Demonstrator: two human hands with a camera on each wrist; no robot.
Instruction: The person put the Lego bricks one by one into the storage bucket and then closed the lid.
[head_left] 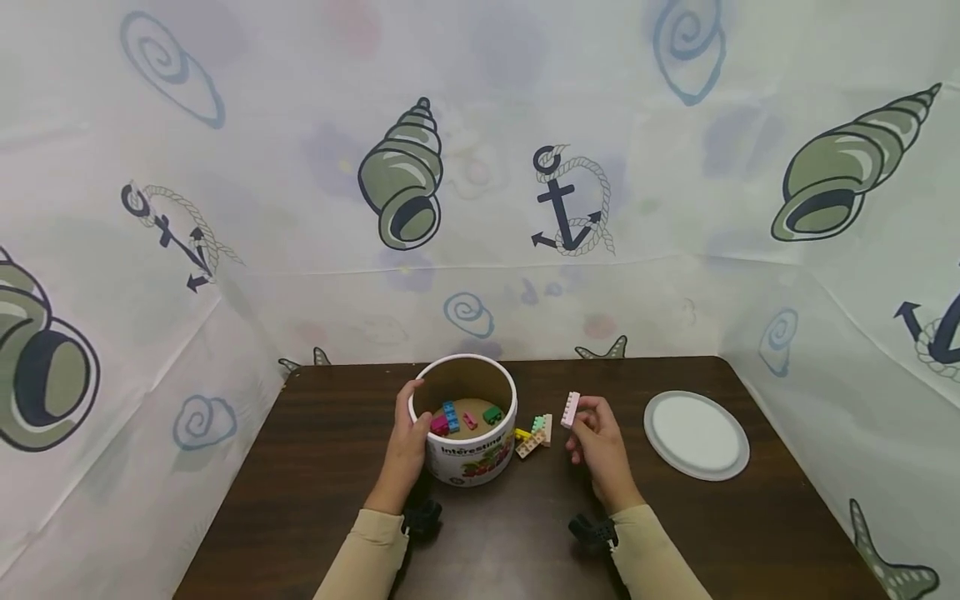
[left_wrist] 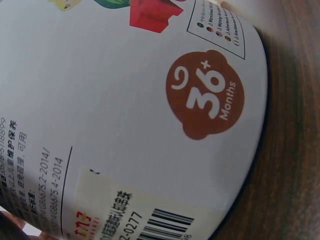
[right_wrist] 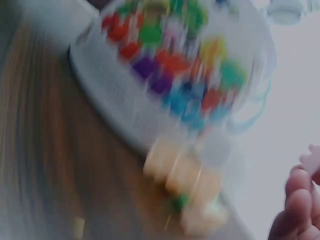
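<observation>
A round white tub (head_left: pixel 471 462) with printed fruit and lettering stands on the table. My left hand (head_left: pixel 407 442) grips its left side, thumb over the rim; in the left wrist view the tub's wall (left_wrist: pixel 135 110) fills most of the picture. Inside lie several toy building bricks, among them a blue brick (head_left: pixel 451 416) and a green brick (head_left: pixel 492 414). My right hand (head_left: pixel 602 446) pinches a pale pink building brick (head_left: pixel 570 410) upright above the table, right of the tub. Near it lies a small pile of bricks, including a tan brick (head_left: pixel 529 444). The right wrist view is blurred.
A round white lid (head_left: pixel 697 436) lies flat on the table at the right. The dark wooden table (head_left: pixel 300 492) ends at a printed cloth backdrop (head_left: pixel 480 308) behind and on both sides. A yellow brick (head_left: pixel 522 434) touches the pile beside the tub.
</observation>
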